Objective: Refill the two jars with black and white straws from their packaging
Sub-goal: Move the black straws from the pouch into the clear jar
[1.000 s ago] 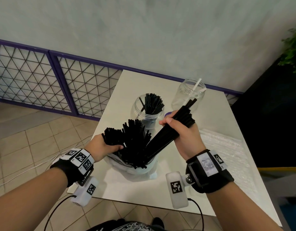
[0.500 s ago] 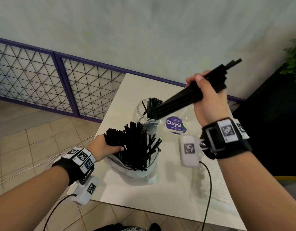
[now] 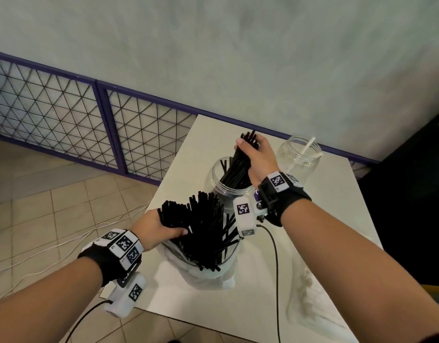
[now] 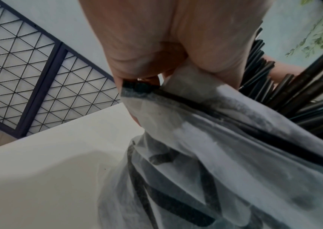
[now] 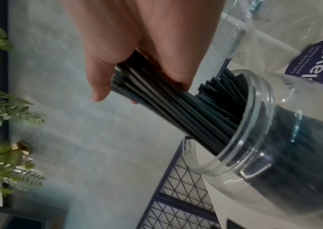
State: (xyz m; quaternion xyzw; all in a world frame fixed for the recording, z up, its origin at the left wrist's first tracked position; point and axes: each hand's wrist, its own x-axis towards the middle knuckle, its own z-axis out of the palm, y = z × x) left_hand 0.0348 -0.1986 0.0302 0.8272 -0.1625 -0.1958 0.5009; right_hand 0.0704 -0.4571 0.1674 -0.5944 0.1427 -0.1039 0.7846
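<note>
My left hand [image 3: 159, 227] grips the rim of a clear plastic bag [image 3: 208, 276] that stands on the white table [image 3: 324, 219]. Many black straws [image 3: 201, 224] stick up out of it. In the left wrist view my fingers [image 4: 156, 62] pinch the bag's edge [image 4: 215, 155]. My right hand [image 3: 258, 157] holds a bundle of black straws [image 3: 238, 167], whose lower ends are inside the near clear jar [image 3: 217, 174]. The right wrist view shows the bundle [image 5: 176, 108] slanting into the jar's mouth [image 5: 254, 139]. Behind it, the second jar [image 3: 300, 157] holds a white straw [image 3: 308, 146].
A clear plastic packet [image 3: 312, 305] lies blurred on the table's right side under my right forearm. A purple-framed wire fence [image 3: 102, 125] runs behind the table on the left. White cables [image 3: 65, 243] lie on the tiled floor. A dark surface borders the table on the right.
My right hand drew a bundle of black straws from the bag, raised it high, then lowered its ends into the near jar. My left hand kept hold of the bag.
</note>
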